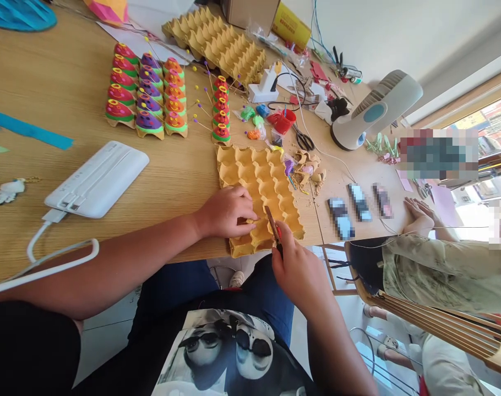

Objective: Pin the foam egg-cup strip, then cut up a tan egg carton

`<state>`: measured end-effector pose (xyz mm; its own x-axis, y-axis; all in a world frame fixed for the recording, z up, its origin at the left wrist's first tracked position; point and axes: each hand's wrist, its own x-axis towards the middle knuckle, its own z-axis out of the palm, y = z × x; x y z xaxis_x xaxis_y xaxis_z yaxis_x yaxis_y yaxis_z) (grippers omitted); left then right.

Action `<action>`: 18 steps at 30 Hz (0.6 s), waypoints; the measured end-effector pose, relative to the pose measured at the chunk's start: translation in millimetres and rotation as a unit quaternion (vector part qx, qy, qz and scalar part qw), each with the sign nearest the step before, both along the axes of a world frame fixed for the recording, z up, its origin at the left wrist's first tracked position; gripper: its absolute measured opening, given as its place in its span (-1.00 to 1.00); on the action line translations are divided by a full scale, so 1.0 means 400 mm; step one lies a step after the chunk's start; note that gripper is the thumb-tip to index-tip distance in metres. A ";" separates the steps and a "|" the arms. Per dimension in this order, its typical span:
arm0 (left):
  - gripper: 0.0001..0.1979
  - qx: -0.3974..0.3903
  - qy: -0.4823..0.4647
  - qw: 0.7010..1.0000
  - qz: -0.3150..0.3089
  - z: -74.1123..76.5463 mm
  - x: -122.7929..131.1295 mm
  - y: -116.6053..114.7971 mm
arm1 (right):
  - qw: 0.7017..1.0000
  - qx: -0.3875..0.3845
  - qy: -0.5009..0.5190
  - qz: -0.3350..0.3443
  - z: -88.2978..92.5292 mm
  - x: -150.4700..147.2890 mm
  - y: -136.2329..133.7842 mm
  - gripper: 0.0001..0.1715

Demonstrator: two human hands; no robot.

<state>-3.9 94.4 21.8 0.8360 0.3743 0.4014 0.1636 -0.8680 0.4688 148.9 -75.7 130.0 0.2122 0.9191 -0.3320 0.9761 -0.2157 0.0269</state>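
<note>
A yellow cardboard egg tray [256, 179] lies at the near edge of the wooden table [64, 93]. My left hand [226, 212] rests on its near left part, fingers curled and pressing the tray down. My right hand [295, 269] is closed round a pair of scissors [273, 226] with red handles. The blades point up into the tray's near edge. Small cut scraps of tray [310, 168] lie just right of it.
Rows of painted egg-cup cones [147, 91] stand further back, with a second egg tray [217, 41] behind. A white power bank [97, 179] with its cable lies at left. A handheld fan [374, 110], black scissors [304, 140] and a red cup [284, 121] sit at right. Another person's hand [418, 212] rests on the table's right end.
</note>
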 end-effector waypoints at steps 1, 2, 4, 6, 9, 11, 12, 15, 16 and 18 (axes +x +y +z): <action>-0.80 0.000 0.000 1.000 0.001 0.000 0.000 0.000 | 1.000 0.007 0.004 -0.006 0.000 0.001 -0.004 -0.36; -0.80 0.001 0.000 1.000 0.001 0.000 0.000 0.000 | 1.000 0.014 0.006 -0.010 0.001 0.003 -0.009 -0.38; -0.80 0.006 -0.002 1.000 0.002 0.000 0.000 0.000 | 1.000 0.025 0.000 -0.011 0.002 0.007 -0.018 -0.38; -0.80 0.009 -0.003 1.000 0.004 0.000 0.001 -0.001 | 1.000 0.027 -0.011 -0.007 0.004 0.009 -0.031 -0.35; -0.81 0.010 -0.003 1.000 0.005 0.001 0.001 -0.001 | 1.000 0.021 -0.020 -0.002 0.006 0.007 -0.055 -0.32; -0.81 0.009 -0.006 1.000 0.007 0.001 0.001 -0.002 | 1.000 0.020 -0.023 -0.003 0.008 0.003 -0.074 -0.32; -0.80 0.008 -0.007 1.000 0.007 0.001 0.001 -0.002 | 0.999 0.021 -0.025 -0.004 0.008 0.001 -0.082 -0.32; -0.80 0.004 -0.006 1.000 0.008 0.000 0.001 -0.002 | 0.999 0.026 -0.031 -0.004 0.004 -0.006 -0.099 -0.32; -0.79 0.003 -0.005 1.000 0.007 0.001 0.000 -0.002 | 0.999 0.028 -0.033 -0.003 0.002 -0.007 -0.101 -0.32; -0.80 0.003 -0.004 1.000 0.005 0.002 0.000 -0.001 | 0.999 0.032 -0.037 -0.002 -0.004 -0.008 -0.101 -0.31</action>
